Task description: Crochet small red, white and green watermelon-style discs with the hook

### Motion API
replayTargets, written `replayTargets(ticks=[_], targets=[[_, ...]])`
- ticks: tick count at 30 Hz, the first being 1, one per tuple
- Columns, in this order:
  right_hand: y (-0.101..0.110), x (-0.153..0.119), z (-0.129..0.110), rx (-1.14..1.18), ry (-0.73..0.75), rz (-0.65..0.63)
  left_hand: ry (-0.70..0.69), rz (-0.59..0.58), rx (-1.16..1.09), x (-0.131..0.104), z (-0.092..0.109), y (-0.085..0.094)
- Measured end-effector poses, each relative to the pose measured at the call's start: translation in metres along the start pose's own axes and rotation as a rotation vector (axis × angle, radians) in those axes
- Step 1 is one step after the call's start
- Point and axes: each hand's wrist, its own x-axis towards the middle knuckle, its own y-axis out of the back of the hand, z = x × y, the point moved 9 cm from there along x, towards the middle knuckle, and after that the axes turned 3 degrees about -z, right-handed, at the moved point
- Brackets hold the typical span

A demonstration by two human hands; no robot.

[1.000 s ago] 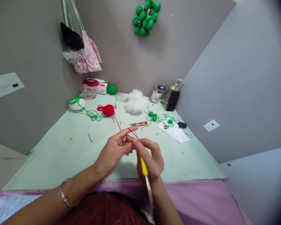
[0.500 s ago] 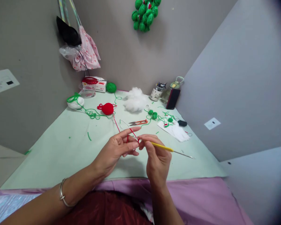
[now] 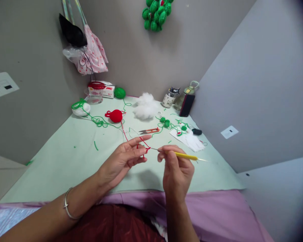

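Observation:
Red yarn runs over the raised index finger of my left hand, and its thumb and fingers pinch a small looped bit of it. My right hand is closed round the yellow handle of a crochet hook. The hook's thin metal tip reaches left to the red loop by my left thumb. From my left hand a strand leads back to the red yarn ball on the table. Orange-handled thread snips lie just beyond my hands.
White stuffing sits at the back of the table. Green yarn tangles on the left. Small green crocheted pieces lie right, near white paper. A phone leans against a bottle.
My right hand has moved right, away from my left, drawing the hook along so more of its metal shaft shows. My left hand has hardly moved.

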Motion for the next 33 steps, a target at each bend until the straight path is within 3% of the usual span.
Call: replayTargets(ticks=[3,7,17,20,22,24,26,28,30,33], targets=[[-0.009,0.002,0.004,0.057,-0.064,-0.068,-0.073,-0.017,0.109,-0.001,0.005,-0.004],[-0.016,0.002,-0.002,-0.028,0.005,-0.113,-0.082,-0.004,0.222,-0.003,0.003,-0.005],[0.003,0.002,0.01,0.059,-0.057,-0.005,0.036,-0.079,0.029,0.0,-0.003,-0.005],[0.01,0.006,0.013,0.187,-0.096,0.045,0.021,-0.068,0.028,0.001,0.0,-0.003],[0.007,0.007,0.01,0.211,-0.092,0.012,-0.011,-0.066,0.074,0.002,0.002,-0.002],[-0.002,0.006,-0.001,0.088,-0.019,-0.079,-0.065,-0.062,0.139,0.001,0.003,-0.003],[-0.011,-0.001,-0.016,-0.182,0.157,-0.143,-0.123,-0.055,0.187,0.0,0.004,-0.005],[-0.019,-0.013,-0.032,-0.453,0.387,-0.124,-0.146,-0.044,0.196,-0.001,0.002,-0.005],[-0.022,-0.023,-0.04,-0.547,0.528,-0.075,-0.11,-0.025,0.197,0.0,-0.001,-0.004],[-0.014,-0.017,-0.031,-0.372,0.406,-0.04,-0.024,-0.024,0.186,0.0,-0.007,-0.002]])
